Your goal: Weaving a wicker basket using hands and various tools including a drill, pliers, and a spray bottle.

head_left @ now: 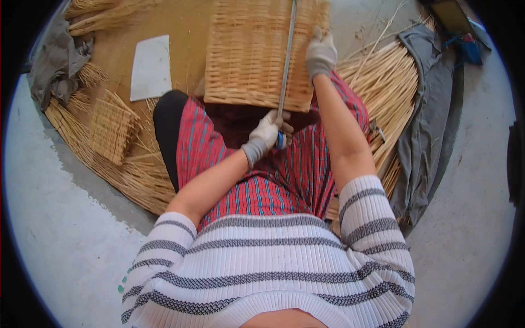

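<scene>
A woven wicker panel (pixel 246 54) stands in front of my lap, its lower edge near my knees; whether it is one side of a basket I cannot tell. The metal blade of a tape measure (pixel 287 60) runs lengthwise across its face, toward the right side. My gloved left hand (pixel 267 130) is closed round the blue tape measure case at the panel's lower edge. My right hand (pixel 321 53), also gloved, grips the panel's right edge with its fingers pointing up. Part of the tape's case is hidden by my left fingers.
Bundles of wicker rods (pixel 383 82) lie at the right beside a grey cloth (pixel 424 136). At the left are a small woven piece (pixel 112 127), more rods (pixel 136 180), and another grey cloth (pixel 52 63). A white sheet (pixel 151 68) lies on the brown mat (pixel 115 52).
</scene>
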Available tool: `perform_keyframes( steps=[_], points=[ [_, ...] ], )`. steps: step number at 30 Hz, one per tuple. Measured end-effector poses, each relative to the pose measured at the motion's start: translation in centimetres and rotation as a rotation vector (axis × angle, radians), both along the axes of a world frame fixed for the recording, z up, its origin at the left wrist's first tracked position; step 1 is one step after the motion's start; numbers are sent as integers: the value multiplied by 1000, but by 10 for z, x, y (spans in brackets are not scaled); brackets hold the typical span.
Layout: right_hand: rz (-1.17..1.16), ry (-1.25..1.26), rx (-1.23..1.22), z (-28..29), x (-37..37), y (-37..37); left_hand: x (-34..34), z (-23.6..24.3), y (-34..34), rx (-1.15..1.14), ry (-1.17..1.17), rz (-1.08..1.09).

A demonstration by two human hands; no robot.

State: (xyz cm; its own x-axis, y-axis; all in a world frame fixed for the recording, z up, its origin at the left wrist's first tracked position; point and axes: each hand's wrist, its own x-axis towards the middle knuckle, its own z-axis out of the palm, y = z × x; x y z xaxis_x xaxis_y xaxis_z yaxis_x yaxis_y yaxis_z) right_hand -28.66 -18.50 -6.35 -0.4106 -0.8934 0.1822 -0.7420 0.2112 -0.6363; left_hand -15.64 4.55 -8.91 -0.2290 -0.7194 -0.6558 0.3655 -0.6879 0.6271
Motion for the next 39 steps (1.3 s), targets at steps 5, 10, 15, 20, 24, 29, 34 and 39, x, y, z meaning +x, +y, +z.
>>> perform_keyframes(
  steps=[5,10,15,20,24,29,34,39],
  points=[
    [-18,31,-135,7,3,8,29,9,-4,-102,-57,143],
    [-22,-22,4,14,6,18,70,26,8,-62,-112,156],
    [-20,41,-132,10,6,18,79,17,17,49,54,202],
    [-1,11,35,16,6,20,86,13,7,99,-216,72],
    [-15,6,79,26,9,23,86,22,5,113,-208,79],
    [-31,35,56,21,7,23,85,16,7,120,-215,101],
    [-7,51,-96,8,4,22,80,-9,15,-30,-232,99],
    [-50,-1,-48,11,6,28,65,-11,18,-115,-175,213]
  ],
)
